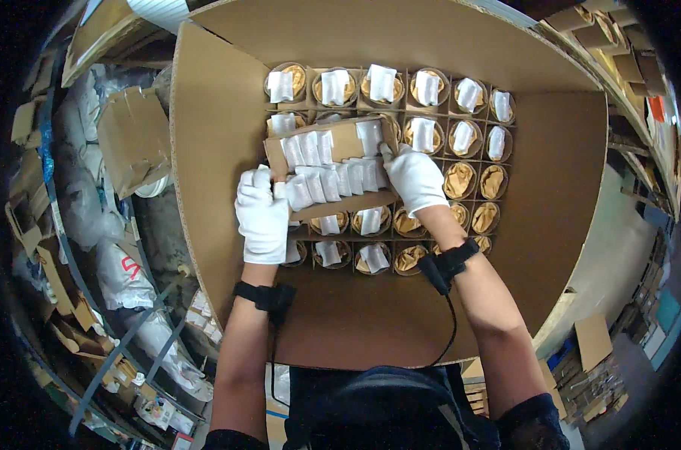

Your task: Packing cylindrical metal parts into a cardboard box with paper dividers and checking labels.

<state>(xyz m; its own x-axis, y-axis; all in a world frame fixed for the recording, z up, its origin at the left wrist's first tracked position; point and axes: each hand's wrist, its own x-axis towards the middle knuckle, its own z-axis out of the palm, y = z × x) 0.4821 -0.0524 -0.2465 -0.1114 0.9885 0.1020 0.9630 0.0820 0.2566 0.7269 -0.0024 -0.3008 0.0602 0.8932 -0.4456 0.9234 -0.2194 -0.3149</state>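
Both my hands wear white gloves and hold a shallow cardboard tray [345, 139] over a large carton. My left hand [262, 214] grips its left end, and my right hand [415, 180] grips its right end. Inside the tray lie several small white wrapped packets [329, 184], in two rows, with one apart at the upper right. Beneath it, round glasses [460, 180] stuffed with brown paper stand in the cells of a cardboard divider. White packets [427, 88] rest on many of the glasses; several at the lower right show only brown paper. The tray hides some middle cells.
The carton's tall walls [554, 172] rise around the glasses. At the left, a metal rack [123, 337] holds plastic bags and loose cardboard, beside an opened cardboard box [134, 139]. Wooden shelving [618, 82] with cardboard pieces runs along the right. A cable hangs from each wrist strap.
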